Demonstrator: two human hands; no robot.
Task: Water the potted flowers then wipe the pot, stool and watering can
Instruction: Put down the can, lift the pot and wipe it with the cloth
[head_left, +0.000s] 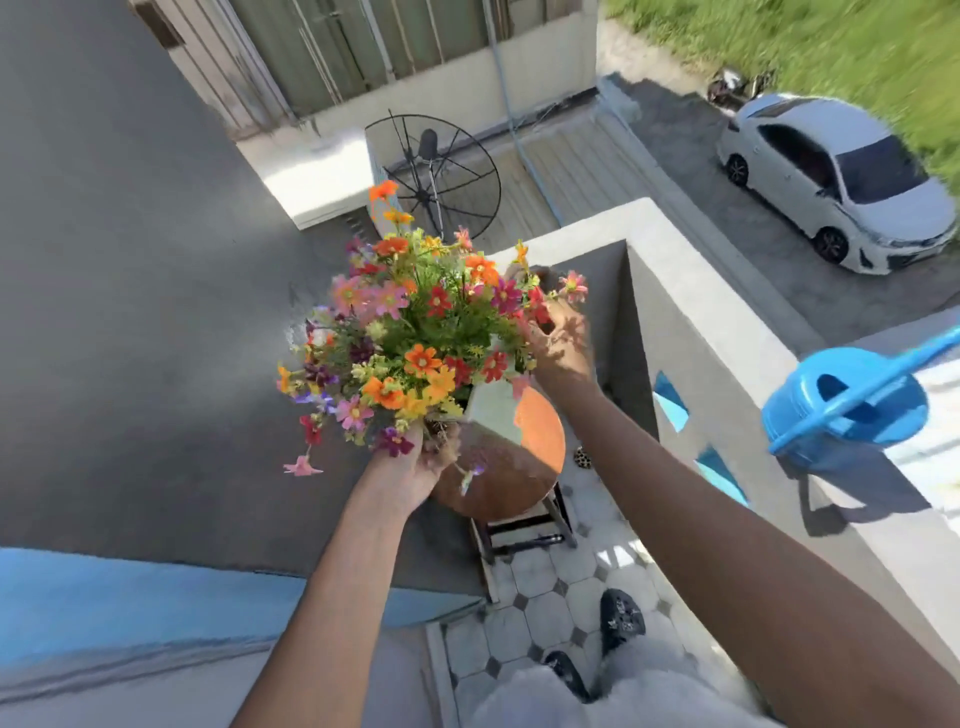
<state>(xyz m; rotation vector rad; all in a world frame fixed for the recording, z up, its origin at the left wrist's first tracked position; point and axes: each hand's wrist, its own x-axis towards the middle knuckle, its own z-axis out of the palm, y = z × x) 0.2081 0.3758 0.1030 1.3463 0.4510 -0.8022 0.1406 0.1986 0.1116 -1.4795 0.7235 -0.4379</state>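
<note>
Viewed from above on a tiled balcony, the figure runs from the person's left hand (410, 470) to the parapet at right. Leftmost, the left hand is raised under the low edge of the flowers (415, 332), its fingers (439, 454) curled closed around the lower stems, apparently to steady or gather the bunch from below. At centre, the flowers, a dense mixed spray of orange, pink, red and purple blooms with green foliage, rise from the pot (496, 410), a pale container of which only one face and an edge show beneath the foliage; whether it holds soil or water cannot be told, since the blooms cover its mouth. The pot stands on the stool (519, 467), a round orange-brown seat on dark legs, which lifts the plant within reach. Next, the right hand (561, 343) reaches in at the far side of the bunch, fingers (540, 325) loosely spread among the blooms and gripping nothing firmly, so far as blur allows a judgement. Rightmost, the watering can (847, 410), blue plastic, rests on the parapet wall (727, 332), well apart from both hands, presumably parked within reach; its contents are not visible.
</note>
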